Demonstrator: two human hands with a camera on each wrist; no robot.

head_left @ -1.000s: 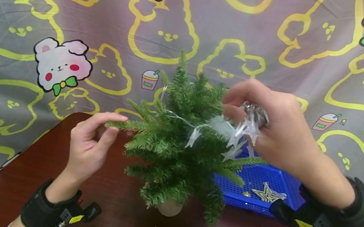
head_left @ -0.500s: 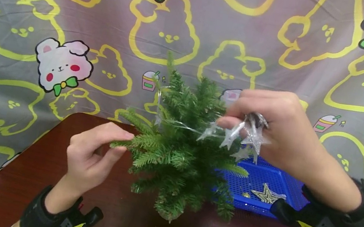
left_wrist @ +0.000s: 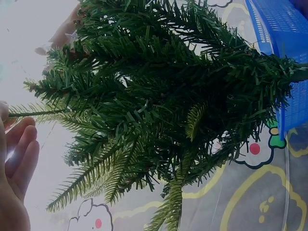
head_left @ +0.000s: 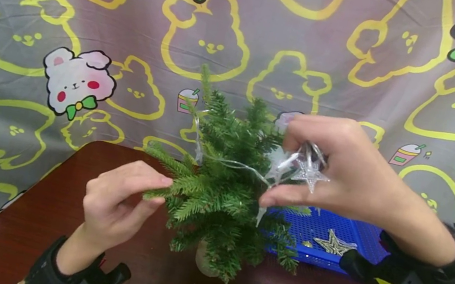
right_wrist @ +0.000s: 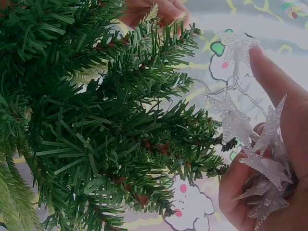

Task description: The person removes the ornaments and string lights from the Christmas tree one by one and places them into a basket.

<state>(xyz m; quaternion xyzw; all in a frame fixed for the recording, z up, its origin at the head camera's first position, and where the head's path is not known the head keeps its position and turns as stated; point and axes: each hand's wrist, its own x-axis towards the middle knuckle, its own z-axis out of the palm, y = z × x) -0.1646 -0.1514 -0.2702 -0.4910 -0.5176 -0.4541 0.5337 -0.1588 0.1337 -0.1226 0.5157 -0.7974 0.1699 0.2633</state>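
Note:
A small artificial Christmas tree (head_left: pixel 219 186) stands in a pale pot (head_left: pixel 206 260) on the table. At its left side my left hand (head_left: pixel 121 202) pinches the tip of a light green branch (left_wrist: pixel 38 113) between thumb and finger. My right hand (head_left: pixel 355 169), right of the tree, holds a bunched string of clear star lights (head_left: pixel 311 173) in its curled fingers, with the thumb stretched down toward the branches. From that bundle a clear wire runs left across the front of the tree. In the right wrist view several star lights (right_wrist: pixel 269 168) lie gathered in the palm.
Behind the tree at the right, a blue plastic basket (head_left: pixel 317 257) holds a gold glitter star (head_left: pixel 333 243) and a small gold ball (head_left: pixel 307 244). A cartoon-printed cloth (head_left: pixel 136 34) hangs behind the brown table (head_left: pixel 120 260).
My left hand has moved right and down with the branch, and the treetop has shifted left. My right thumb has spread downward, away from the fingers. The wire now lies lower across the tree.

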